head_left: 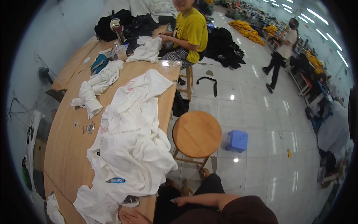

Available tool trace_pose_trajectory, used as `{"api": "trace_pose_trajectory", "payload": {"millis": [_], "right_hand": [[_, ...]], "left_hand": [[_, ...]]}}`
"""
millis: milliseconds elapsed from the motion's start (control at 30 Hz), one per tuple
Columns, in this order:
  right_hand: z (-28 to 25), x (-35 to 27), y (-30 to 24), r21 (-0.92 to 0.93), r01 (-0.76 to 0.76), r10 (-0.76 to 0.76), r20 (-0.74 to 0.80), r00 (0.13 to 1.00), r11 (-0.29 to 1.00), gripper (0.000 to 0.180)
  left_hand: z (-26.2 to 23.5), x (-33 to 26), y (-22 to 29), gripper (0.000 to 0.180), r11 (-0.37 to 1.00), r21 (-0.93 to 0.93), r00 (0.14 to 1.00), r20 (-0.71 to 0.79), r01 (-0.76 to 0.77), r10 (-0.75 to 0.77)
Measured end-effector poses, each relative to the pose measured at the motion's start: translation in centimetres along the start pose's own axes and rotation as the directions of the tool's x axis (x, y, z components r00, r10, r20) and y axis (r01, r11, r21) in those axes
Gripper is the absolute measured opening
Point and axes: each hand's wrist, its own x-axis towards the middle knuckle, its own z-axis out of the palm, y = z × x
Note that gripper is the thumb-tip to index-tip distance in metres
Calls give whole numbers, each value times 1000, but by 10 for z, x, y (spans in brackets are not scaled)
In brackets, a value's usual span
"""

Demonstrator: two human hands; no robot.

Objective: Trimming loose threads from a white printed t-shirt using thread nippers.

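A long heap of white garments [130,149] lies along the right side of the wooden table [63,149]. On the heap, near its close end, rests a small blue tool [117,180], possibly thread snips. At the lower edge of the picture my left hand [133,216] lies at the table's near right edge, beside the white cloth and a dark grey patch [130,201]. Its fingers look stretched out, though part of the hand is cut off. Over my lap, off the table, my right hand [181,201] is closed. A small pale bit shows at its fingers, too small to name.
A round wooden stool [197,133] and a small blue plastic stool [237,141] stand right of the table. A seated person in yellow [194,31] handles white cloth at the far end. Another person [285,48] walks at far right. Black fabric [223,48] lies on the floor.
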Motion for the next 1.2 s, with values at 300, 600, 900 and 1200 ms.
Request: {"api": "trace_pose_trajectory", "payload": {"millis": [300, 600, 900, 1200], "right_hand": [[-18, -28, -60, -329, -448, 413, -173, 894, 832, 38], [-53, -60, -188, -318, -504, 11, -838, 545, 803, 20], [-41, -16, -238, -632, -307, -449, -745, 493, 711, 28], [-36, -8, -212, -701, -307, -509, -692, 512, 644, 42]], "left_hand": [[-71, 5, -56, 62, 410, -904, 960, 209, 118, 185], [-72, 16, -203, 57, 600, -755, 960, -148, -266, 239], [-87, 11, -225, 53, 855, -216, 799, 306, -471, 517], [-75, 1, -232, 57, 841, -232, 785, 303, -489, 540]]}}
